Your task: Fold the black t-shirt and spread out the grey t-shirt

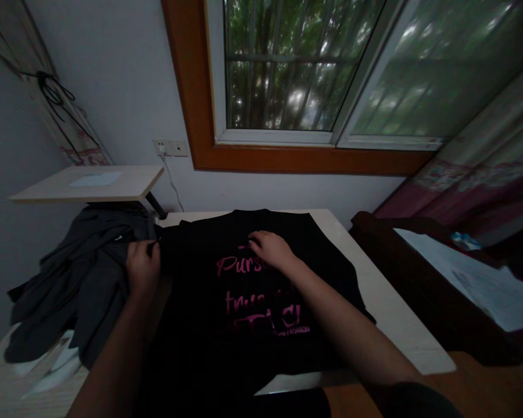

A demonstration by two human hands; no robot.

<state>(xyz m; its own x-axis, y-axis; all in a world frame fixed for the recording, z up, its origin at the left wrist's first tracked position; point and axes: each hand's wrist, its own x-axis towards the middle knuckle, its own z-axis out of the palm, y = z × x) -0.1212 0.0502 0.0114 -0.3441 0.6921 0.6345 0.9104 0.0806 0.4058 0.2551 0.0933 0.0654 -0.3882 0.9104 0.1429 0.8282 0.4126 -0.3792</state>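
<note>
A black T-shirt (200,278) with pink lettering lies spread over a pale table. At its left sleeve, my left hand (143,267) has its thumb and fingers closed on the dark cloth; the exact grip is partly hidden. My right hand (272,249) rests on the upper chest of the shirt, over part of the lettering, its fingers stretched out and slightly bent. The shirt's lower part runs toward me and blends into dark shadow.
Left of the shirt, a heap of dark grey clothing (70,278) sits below a small raised board (91,180) bearing a paper. The pale tabletop (401,325) shows at right. Beyond it stands a dark brown piece of furniture (375,244) with a white sheet (466,278). A window is ahead.
</note>
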